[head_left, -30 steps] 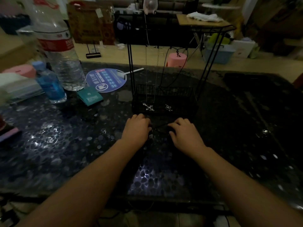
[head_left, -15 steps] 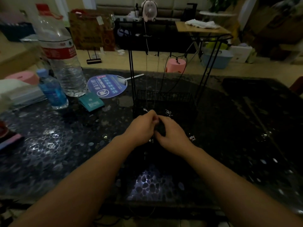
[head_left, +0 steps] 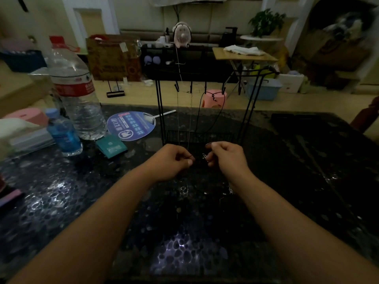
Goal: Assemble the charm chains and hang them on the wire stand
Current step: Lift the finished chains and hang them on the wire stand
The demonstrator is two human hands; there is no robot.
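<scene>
A black wire stand (head_left: pixel 160 111) with a small basket base (head_left: pixel 200 136) rises at the middle of the dark table. Thin chains (head_left: pixel 190 119) and a black cord (head_left: pixel 211 111) hang from its top hooks. Both hands hover just in front of the basket. My left hand (head_left: pixel 172 160) pinches the end of a dark cord between thumb and fingers. My right hand (head_left: pixel 227 156) pinches the other part of that cord, and a small silver charm (head_left: pixel 204 156) dangles between the two hands. Loose silver pieces (head_left: pixel 183 189) lie on the table below my wrists.
A large water bottle (head_left: pixel 75 93), a small blue bottle (head_left: pixel 63 134), a round blue fan (head_left: pixel 131 125) and a teal card (head_left: pixel 111 145) stand left of the stand. A tissue pack (head_left: pixel 18 130) is at the far left. A dark flat object (head_left: pixel 295 119) lies at the back right.
My hands rose off the table, met in front of the basket, then drew slightly apart with the cord and charm held between them. The camera tilted up.
</scene>
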